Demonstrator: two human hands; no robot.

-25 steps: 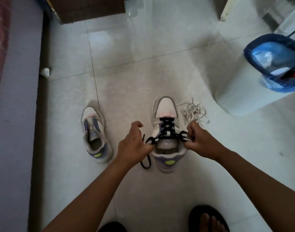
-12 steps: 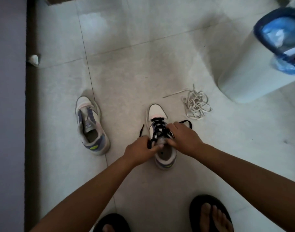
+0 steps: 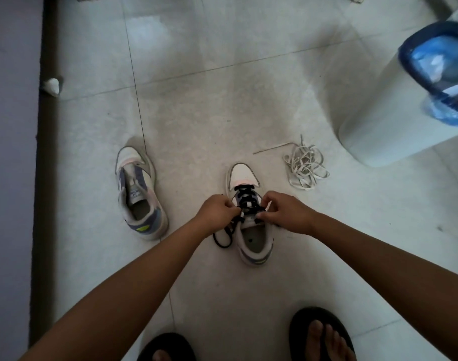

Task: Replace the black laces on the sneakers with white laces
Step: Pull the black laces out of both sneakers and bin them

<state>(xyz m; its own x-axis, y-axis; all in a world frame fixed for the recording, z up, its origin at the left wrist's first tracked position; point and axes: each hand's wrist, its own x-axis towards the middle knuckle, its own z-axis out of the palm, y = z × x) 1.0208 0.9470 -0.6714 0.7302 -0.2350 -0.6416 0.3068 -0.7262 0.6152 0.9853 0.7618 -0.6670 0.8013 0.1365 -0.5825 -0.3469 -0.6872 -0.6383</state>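
Fingers: those of the left hand (image 3: 217, 212) curl tight and pinch the black lace (image 3: 245, 204) at the left edge of the eyelet rows; those of the right hand (image 3: 284, 211) curl in and pinch the same lace at the right edge, by the tongue.
Laced sneaker (image 3: 251, 238): stands on the tiled floor (image 3: 222, 113) between the two hands, just ahead of the person's feet. Smooth white toe cap, pale upper, a dark stripe and a yellow-green patch at the heel.
Its axis: long axis runs away from the person, toe far, heel near, tilted slightly left at the toe.
Black lace: flat cord, crossed in several X rows over the tongue; a loose end loops on the floor just left of the shoe's collar.
Second sneaker (image 3: 138, 194): well to the left, unlaced, tongue laid open, grey-blue side panels, yellow-green heel patch; toe far, heel near and angled to the right.
White laces (image 3: 304, 164): a flat, tangled heap on the floor to the right of the laced shoe's toe, one straight end trailing left.
Bin (image 3: 394, 100): smooth white body with a crinkled blue plastic liner, cut off at the right edge.
Sandals (image 3: 321, 334): dark, cut off at the bottom edge.
Hard to make out: the fingertips hide the top eyelets, so the lace's path there cannot be told; a small white lump (image 3: 51, 86) by the left wall is unclear.
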